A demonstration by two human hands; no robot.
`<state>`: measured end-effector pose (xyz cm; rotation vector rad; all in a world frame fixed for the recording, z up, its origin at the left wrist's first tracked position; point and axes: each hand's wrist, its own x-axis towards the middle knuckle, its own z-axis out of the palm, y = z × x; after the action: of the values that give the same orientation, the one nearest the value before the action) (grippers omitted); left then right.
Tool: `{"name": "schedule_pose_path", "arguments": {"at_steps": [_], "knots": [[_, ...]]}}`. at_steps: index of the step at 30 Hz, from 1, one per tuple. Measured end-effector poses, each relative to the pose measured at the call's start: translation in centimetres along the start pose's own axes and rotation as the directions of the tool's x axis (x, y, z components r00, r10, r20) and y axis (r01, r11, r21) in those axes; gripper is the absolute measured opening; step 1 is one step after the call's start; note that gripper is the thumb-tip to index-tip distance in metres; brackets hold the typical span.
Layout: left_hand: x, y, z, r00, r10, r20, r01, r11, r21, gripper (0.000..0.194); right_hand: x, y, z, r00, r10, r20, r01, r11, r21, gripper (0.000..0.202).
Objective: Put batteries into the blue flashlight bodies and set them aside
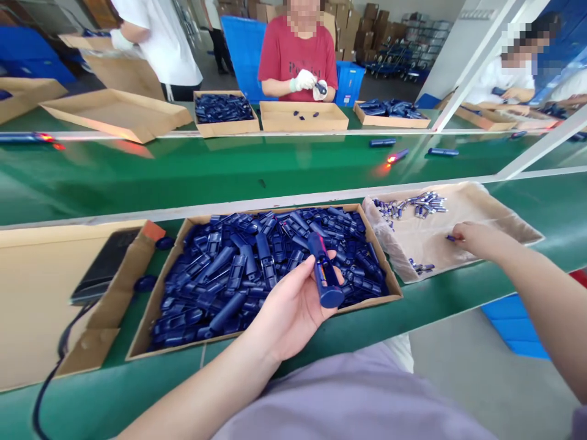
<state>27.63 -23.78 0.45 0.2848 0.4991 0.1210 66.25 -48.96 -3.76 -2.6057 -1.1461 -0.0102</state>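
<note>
My left hand (298,299) is closed around a dark blue tubular plastic housing (329,292), tilted over the front part of a cardboard tray (394,287). An opening in the housing's side shows small coloured parts inside, too small to name. That tray is heaped with similar dark blue plastic housings (238,269). To the right, my right hand (474,238) pinches a small dark blue piece (450,238) just above a plastic-lined cardboard tray (495,214). Small blue-and-silver cylindrical parts (428,205) lie in clusters in this tray, at its back and front left.
A green conveyor belt (206,177) runs behind the trays, carrying several blue tubes, one glowing red (397,157). Across it, a gloved co-worker (300,61) handles a dark part. At left, a black device (107,263) with a cable rests on cardboard. A white post slants at right.
</note>
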Motion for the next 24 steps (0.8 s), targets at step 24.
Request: {"name": "schedule_pose_path", "arguments": {"at_steps": [24], "knots": [[0.6, -1.0, -1.4, 0.96, -0.114, 0.257, 0.031, 0.952, 0.306, 0.03, -6.2, -26.4, -3.7, 0.614, -0.788, 0.043, 0.713, 0.577, 0.398, 0.017]]}}
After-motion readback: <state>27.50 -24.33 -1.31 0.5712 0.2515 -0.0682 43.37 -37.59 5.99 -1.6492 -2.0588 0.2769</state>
